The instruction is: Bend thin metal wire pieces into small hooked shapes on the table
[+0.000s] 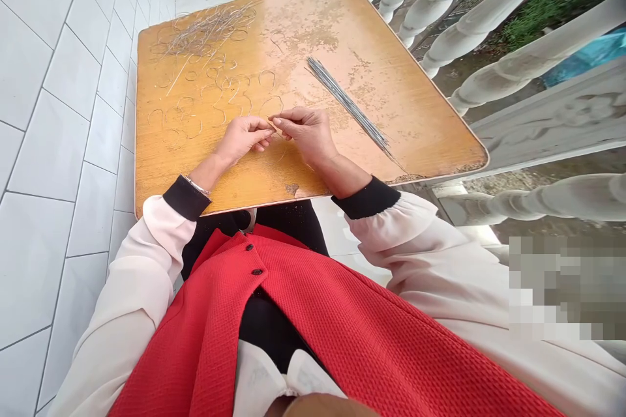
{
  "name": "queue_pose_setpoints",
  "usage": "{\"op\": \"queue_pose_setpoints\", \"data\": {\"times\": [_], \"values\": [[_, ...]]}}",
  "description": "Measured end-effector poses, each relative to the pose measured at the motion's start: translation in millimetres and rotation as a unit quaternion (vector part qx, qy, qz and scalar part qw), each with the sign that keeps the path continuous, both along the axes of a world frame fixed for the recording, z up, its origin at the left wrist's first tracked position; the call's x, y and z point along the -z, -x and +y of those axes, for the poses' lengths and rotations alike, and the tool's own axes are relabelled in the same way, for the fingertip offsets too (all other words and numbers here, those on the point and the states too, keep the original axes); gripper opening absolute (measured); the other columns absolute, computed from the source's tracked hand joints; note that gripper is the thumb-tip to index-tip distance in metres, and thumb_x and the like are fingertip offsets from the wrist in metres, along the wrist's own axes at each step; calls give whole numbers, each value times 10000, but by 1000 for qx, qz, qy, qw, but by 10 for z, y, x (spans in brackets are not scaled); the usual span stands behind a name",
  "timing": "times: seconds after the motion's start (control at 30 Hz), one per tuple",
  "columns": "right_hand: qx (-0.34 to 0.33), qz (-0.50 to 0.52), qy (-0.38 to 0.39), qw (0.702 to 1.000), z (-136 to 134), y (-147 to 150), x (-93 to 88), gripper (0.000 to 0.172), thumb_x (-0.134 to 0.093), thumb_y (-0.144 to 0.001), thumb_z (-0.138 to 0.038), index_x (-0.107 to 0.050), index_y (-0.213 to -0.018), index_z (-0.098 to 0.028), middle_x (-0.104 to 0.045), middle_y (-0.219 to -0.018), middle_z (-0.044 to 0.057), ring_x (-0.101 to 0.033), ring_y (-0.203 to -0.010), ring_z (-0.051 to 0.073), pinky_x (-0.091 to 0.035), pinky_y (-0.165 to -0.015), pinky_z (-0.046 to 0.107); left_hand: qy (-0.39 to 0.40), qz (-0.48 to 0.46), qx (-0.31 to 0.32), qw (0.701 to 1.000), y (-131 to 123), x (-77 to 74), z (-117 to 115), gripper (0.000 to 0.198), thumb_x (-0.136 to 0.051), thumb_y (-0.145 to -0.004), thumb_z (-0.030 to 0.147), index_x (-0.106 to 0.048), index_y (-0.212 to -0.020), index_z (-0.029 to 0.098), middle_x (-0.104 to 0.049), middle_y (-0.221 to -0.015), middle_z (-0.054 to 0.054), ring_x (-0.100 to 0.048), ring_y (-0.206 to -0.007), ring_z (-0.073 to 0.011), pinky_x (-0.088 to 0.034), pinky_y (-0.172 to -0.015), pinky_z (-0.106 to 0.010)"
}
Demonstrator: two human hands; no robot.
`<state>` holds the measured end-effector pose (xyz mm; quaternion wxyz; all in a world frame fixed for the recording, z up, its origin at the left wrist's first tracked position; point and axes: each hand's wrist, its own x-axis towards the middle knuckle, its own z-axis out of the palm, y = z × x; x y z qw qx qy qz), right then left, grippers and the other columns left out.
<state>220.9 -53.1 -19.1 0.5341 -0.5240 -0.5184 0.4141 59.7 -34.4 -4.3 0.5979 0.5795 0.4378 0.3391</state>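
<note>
Your left hand [243,140] and right hand [306,135] meet at the fingertips, both pinching a thin silvery wire [272,126] above a scuffed, honey-yellow wooden tabletop [391,124]. Curved thin wire loops [215,101] lie scattered just left of your hands, a tangled silver wire heap [208,29] sits beyond them, and a straight bundle of grey metal rods [347,101] lies to the right.

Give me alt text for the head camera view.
The left hand and right hand pinch a thin wire above a worn wooden table. A bundle of straight wires lies to the right; bent wire loops and a tangled pile lie to the left.
</note>
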Motion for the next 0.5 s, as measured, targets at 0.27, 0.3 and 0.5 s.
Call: {"op": "queue_pose_setpoints", "data": {"times": [0.27,0.3,0.5], "values": [[-32,-49,-23,998,-26,-10,-20,278,-798,-843,-377,-714,-657,-188,-620,-615,1,-522,-587,108,-439,-588,260,-20,-13,-29,999,43,-95,38,151,-774,-837,112,-693,-712,137,-633,-633,40,-537,-546,-30,-479,-606,-183],[-37,-60,-21,997,-31,-9,-24,294,-804,-841,-374,-704,-641,-184,-605,-594,-2,-504,-567,103,-427,-575,259,-14,-19,-35,999,47,-97,43,153,-775,-837,114,-691,-710,135,-635,-633,39,-536,-544,-29,-480,-608,-184],[-29,-11,23,999,-73,28,-64,334,-872,-777,-389,-664,-624,-177,-623,-584,8,-490,-509,90,-419,-511,241,-1,-56,-72,996,20,-48,65,162,-759,-852,120,-682,-711,139,-624,-597,46,-538,-547,-29,-462,-596,-164]]}}
